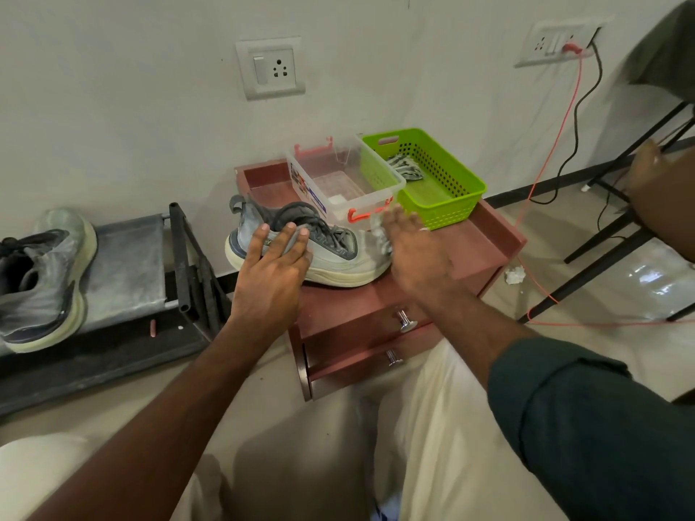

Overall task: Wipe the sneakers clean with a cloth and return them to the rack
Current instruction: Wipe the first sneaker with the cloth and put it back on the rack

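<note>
- Grey sneaker (331, 253): stands upright on top of the red-brown bedside cabinet (443, 265), toe toward the right, its pale sole at the cabinet's front edge.
- Left hand (272, 265): fingers straight and spread, laid flat against the near side of the sneaker; nothing clasped.
- Right hand (413, 250): blurred, palm down at the sneaker's toe; a whitish cloth (378, 235) shows under its fingers, though whether they clasp it or merely press on it cannot be told.
- Second sneaker (37, 280): rests on the grey fabric shelf of the black shoe rack (180, 257), to the left of the cabinet.
- Clear plastic box (338, 182) with orange clips: stands behind the sneaker.
- Green perforated basket (443, 197): touches the box on its right and holds a striped cloth (408, 167).
- Cabinet front: two drawers with metal knobs (404, 321).
</note>
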Action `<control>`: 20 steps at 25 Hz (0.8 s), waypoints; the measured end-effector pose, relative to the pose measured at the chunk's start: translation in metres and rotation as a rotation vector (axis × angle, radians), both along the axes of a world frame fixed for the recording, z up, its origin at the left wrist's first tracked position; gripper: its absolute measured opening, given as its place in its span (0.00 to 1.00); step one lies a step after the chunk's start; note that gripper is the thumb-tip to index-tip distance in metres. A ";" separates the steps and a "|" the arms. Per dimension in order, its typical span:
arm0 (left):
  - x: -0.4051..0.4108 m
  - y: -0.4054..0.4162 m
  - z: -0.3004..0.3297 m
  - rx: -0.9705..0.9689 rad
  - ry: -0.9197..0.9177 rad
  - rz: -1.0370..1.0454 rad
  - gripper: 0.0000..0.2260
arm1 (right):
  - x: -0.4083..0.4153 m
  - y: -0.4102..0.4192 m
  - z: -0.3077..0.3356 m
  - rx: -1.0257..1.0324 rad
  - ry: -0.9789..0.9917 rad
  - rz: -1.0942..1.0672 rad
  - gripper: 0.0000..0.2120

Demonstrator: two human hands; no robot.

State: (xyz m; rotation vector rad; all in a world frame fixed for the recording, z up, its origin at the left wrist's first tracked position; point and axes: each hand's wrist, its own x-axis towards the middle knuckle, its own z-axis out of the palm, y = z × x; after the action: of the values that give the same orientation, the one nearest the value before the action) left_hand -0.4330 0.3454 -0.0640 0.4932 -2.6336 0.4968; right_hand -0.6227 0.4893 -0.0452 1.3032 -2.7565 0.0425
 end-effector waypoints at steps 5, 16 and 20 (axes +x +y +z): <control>0.000 0.001 -0.001 0.011 -0.004 -0.004 0.19 | 0.038 -0.005 -0.005 0.185 -0.048 0.106 0.25; -0.002 0.000 0.001 0.026 0.006 0.013 0.20 | -0.001 0.001 0.004 -0.152 -0.260 0.010 0.22; -0.002 -0.001 -0.002 0.032 0.010 -0.003 0.19 | 0.026 -0.009 -0.003 0.211 0.004 0.182 0.22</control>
State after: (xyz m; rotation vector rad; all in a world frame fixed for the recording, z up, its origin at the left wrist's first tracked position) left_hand -0.4353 0.3447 -0.0661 0.4998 -2.6358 0.4509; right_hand -0.5965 0.4801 -0.0479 1.6002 -2.6896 -0.2450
